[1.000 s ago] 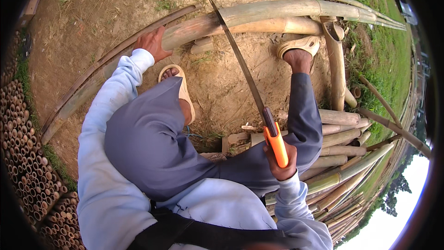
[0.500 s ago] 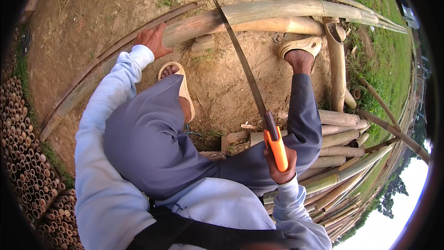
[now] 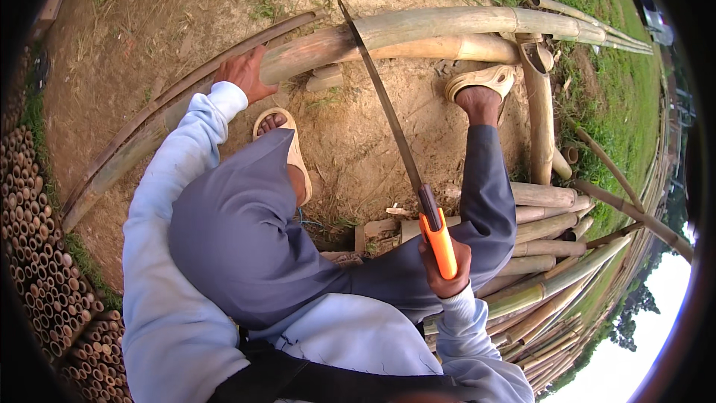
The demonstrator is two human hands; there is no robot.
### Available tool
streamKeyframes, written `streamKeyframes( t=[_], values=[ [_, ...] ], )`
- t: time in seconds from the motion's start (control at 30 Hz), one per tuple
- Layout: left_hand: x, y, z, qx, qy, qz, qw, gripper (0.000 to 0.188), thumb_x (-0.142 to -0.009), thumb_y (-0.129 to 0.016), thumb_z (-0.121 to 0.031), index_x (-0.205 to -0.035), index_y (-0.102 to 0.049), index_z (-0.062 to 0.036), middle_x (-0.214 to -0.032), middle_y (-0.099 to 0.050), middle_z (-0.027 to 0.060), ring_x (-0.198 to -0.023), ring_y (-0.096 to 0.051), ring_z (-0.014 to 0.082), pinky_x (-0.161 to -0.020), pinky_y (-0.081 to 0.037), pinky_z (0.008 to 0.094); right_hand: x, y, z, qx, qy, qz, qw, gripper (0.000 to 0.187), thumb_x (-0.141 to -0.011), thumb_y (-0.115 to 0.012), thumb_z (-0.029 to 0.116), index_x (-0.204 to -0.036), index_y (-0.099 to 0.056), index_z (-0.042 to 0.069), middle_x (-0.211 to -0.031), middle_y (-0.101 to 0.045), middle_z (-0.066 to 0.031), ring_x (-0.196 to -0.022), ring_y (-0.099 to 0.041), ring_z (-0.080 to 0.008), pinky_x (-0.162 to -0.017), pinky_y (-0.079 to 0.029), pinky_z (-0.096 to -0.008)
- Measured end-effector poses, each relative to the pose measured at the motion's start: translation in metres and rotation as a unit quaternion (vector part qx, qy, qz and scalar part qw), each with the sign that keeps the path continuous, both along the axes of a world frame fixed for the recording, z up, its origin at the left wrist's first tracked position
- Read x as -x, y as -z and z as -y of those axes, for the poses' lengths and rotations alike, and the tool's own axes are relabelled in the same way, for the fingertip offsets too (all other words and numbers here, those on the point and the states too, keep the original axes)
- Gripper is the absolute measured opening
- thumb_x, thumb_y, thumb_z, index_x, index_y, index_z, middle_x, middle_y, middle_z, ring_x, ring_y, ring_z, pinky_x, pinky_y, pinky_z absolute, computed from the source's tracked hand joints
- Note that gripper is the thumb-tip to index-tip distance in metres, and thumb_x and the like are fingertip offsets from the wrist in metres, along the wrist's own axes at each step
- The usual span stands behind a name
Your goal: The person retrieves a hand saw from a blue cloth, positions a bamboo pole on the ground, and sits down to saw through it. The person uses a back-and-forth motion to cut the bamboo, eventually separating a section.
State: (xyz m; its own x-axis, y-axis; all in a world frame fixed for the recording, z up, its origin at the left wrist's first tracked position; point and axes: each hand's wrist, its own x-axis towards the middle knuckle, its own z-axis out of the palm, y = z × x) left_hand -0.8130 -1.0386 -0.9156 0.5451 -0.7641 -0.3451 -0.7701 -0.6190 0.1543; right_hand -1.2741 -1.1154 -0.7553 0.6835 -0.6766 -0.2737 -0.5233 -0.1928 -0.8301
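A long bamboo pole (image 3: 425, 22) lies across in front of me, curving from the left side to the far right. My left hand (image 3: 246, 75) is wrapped over it from above, left of the saw. In my right hand (image 3: 449, 265) is a handsaw (image 3: 391, 116), its orange handle inside my closed fingers. The long blade slants away to the left, and its far part crosses the pole at a darker patch, with the tip past the far side. Whether the teeth sit in a cut, I cannot tell.
A second bamboo pole (image 3: 462, 48) lies beneath, near an upright bamboo post (image 3: 538, 116). Cut bamboo (image 3: 541, 246) is piled at the right; many stacked bamboo ends (image 3: 45, 254) fill the lower left. My sandalled feet (image 3: 481, 89) stand on the dirt between the pole and me.
The saw handle and my right hand have shifted slightly left. My left hand keeps its place on the pole, and the whole view has tilted a little.
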Motion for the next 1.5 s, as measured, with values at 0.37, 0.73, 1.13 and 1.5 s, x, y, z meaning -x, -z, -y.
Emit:
streamKeyframes(
  t=[0.37, 0.73, 1.13, 1.5],
  values=[
    [0.002, 0.001, -0.007, 0.021, 0.018, 0.02, 0.999, 0.085, -0.07, -0.083, -0.047, -0.14, -0.049, -0.0118, -0.113, -0.071, 0.0223, -0.106, -0.068, 0.0425, -0.094, -0.053, 0.0503, -0.043, 0.043, 0.026, -0.024, 0.012, 0.027, 0.999, 0.017, -0.09, -0.072, 0.007, -0.104, -0.069, -0.003, -0.07, -0.063, -0.0088, -0.063, -0.059, -0.0132, -0.062, -0.048, -0.0305],
    [0.004, -0.005, -0.004, 0.034, 0.009, 0.006, 0.999, 0.093, -0.068, -0.083, -0.046, -0.146, -0.047, -0.0112, -0.117, -0.069, 0.0254, -0.109, -0.067, 0.0423, -0.098, -0.052, 0.0489, -0.122, 0.094, 0.072, -0.03, -0.002, 0.104, 0.994, 0.02, -0.092, -0.073, 0.013, -0.087, -0.063, -0.003, -0.061, -0.055, -0.0087, -0.055, -0.047, -0.0151, -0.054, -0.042, -0.0341],
    [0.004, 0.001, -0.002, 0.023, -0.01, 0.0, 1.0, 0.086, -0.068, -0.082, -0.042, -0.142, -0.05, -0.0108, -0.115, -0.071, 0.0226, -0.108, -0.068, 0.0395, -0.093, -0.054, 0.0485, -0.107, 0.056, 0.057, -0.006, 0.012, 0.091, 0.996, 0.018, -0.09, -0.074, 0.012, -0.086, -0.065, -0.003, -0.061, -0.057, -0.01, -0.054, -0.052, -0.0162, -0.054, -0.043, -0.0341],
    [0.005, 0.004, -0.002, -0.005, 0.008, -0.005, 1.0, 0.09, -0.069, -0.082, -0.044, -0.146, -0.047, -0.011, -0.114, -0.07, 0.0243, -0.106, -0.067, 0.042, -0.096, -0.053, 0.0488, -0.011, -0.008, 0.005, -0.015, 0.025, 0.015, 0.999, 0.015, -0.09, -0.07, 0.003, -0.103, -0.069, -0.004, -0.069, -0.063, -0.0082, -0.064, -0.061, -0.0119, -0.06, -0.048, -0.0296]
  ],
)
